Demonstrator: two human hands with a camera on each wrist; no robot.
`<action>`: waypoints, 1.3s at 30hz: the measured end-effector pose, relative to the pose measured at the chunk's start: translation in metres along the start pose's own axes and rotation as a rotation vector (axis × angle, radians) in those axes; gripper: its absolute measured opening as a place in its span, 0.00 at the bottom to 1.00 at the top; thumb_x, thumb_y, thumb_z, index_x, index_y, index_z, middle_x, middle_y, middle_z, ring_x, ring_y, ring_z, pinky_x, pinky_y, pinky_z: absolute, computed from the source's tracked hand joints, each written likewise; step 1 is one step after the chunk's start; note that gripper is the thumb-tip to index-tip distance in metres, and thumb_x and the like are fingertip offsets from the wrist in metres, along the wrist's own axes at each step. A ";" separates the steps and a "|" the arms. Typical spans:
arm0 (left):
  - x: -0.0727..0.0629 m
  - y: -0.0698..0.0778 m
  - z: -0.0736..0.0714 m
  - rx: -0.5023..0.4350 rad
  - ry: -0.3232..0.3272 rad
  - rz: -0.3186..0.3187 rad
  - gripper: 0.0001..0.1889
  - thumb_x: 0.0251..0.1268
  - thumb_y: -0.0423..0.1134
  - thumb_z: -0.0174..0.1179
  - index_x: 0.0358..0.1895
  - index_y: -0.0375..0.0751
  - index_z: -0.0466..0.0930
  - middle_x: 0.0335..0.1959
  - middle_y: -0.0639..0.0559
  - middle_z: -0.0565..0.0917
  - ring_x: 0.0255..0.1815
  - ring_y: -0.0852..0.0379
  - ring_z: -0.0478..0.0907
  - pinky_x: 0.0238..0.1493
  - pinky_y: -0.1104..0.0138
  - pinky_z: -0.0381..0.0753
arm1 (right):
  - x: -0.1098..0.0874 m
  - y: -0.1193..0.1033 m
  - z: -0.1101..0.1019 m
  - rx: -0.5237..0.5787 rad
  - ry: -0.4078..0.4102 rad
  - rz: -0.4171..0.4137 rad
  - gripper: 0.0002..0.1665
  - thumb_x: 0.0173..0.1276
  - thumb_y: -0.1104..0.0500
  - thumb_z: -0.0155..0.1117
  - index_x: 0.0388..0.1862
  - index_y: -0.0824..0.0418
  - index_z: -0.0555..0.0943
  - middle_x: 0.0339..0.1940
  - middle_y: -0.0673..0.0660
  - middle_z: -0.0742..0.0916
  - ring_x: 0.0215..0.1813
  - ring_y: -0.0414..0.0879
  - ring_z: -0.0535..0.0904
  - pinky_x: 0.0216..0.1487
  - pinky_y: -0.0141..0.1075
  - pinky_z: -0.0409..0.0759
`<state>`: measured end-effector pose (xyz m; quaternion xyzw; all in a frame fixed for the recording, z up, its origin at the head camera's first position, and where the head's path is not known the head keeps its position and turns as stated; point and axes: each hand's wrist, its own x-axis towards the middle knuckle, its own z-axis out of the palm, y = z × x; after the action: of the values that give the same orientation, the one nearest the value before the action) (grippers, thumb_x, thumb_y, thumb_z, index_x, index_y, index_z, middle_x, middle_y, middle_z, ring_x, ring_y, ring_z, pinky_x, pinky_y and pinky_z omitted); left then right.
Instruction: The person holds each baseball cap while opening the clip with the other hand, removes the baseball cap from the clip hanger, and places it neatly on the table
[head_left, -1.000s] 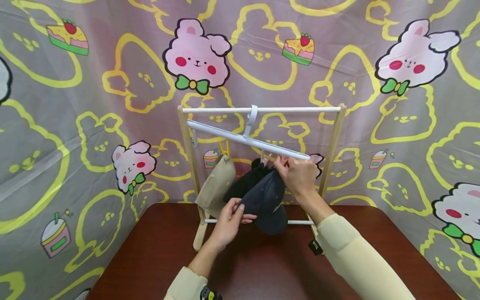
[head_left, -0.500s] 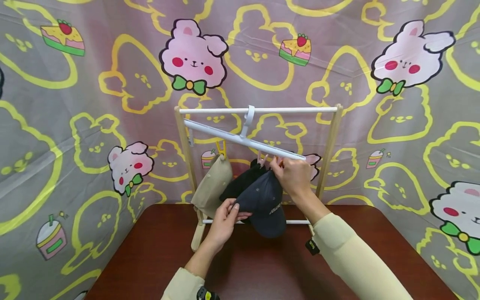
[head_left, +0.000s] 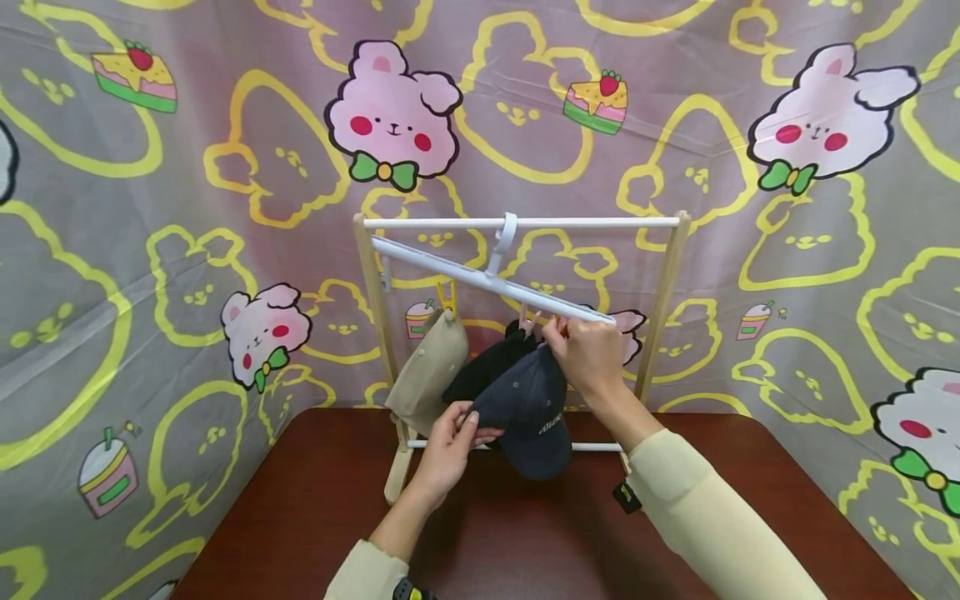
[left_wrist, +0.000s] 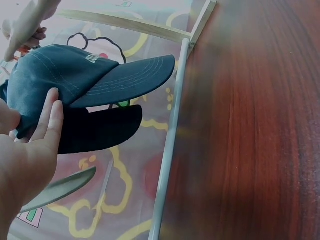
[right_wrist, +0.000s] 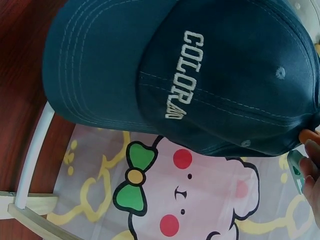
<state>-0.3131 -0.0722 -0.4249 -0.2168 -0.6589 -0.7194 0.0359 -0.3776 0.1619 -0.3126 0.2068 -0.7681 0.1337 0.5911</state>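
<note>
Though dark, table (head_left: 322, 492) before cartoon curtain (head_left: 517, 187).

A cartoon-printed cloth (head_left: 495, 108) (rabbits, cakes, drinks) hangs behind a reddish-brown table (head_left: 525, 533).

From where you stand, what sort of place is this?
Probably an indoor corner set up as a simple work spot: a cartoon-print curtain behind a reddish-brown table, on which a small rack bears a hanger, with caps beneath.

The hanger (head_left: 491, 282) blocks above the navy cap (head_left: 531, 400); below is room.
</note>
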 end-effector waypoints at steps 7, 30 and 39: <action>-0.002 -0.002 0.000 -0.016 -0.011 0.024 0.14 0.85 0.35 0.44 0.59 0.26 0.70 0.52 0.29 0.83 0.53 0.37 0.85 0.58 0.57 0.84 | 0.003 0.001 0.000 0.004 0.017 -0.013 0.26 0.64 0.61 0.65 0.07 0.58 0.68 0.08 0.48 0.64 0.11 0.44 0.56 0.13 0.37 0.52; -0.014 0.002 -0.004 -0.033 -0.050 0.035 0.13 0.84 0.34 0.45 0.59 0.26 0.70 0.53 0.28 0.82 0.52 0.38 0.85 0.58 0.59 0.84 | -0.006 0.002 -0.013 -0.004 0.011 0.227 0.28 0.70 0.46 0.67 0.14 0.61 0.79 0.08 0.56 0.76 0.11 0.54 0.69 0.13 0.44 0.61; -0.018 0.003 -0.005 -0.035 -0.053 0.026 0.14 0.84 0.34 0.45 0.61 0.26 0.70 0.54 0.28 0.82 0.53 0.37 0.85 0.58 0.59 0.84 | -0.008 0.003 -0.020 0.021 0.003 0.254 0.21 0.72 0.52 0.63 0.23 0.65 0.85 0.09 0.58 0.78 0.12 0.56 0.71 0.13 0.49 0.66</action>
<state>-0.2970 -0.0814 -0.4293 -0.2449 -0.6441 -0.7242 0.0239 -0.3604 0.1751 -0.3153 0.1138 -0.7857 0.2161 0.5683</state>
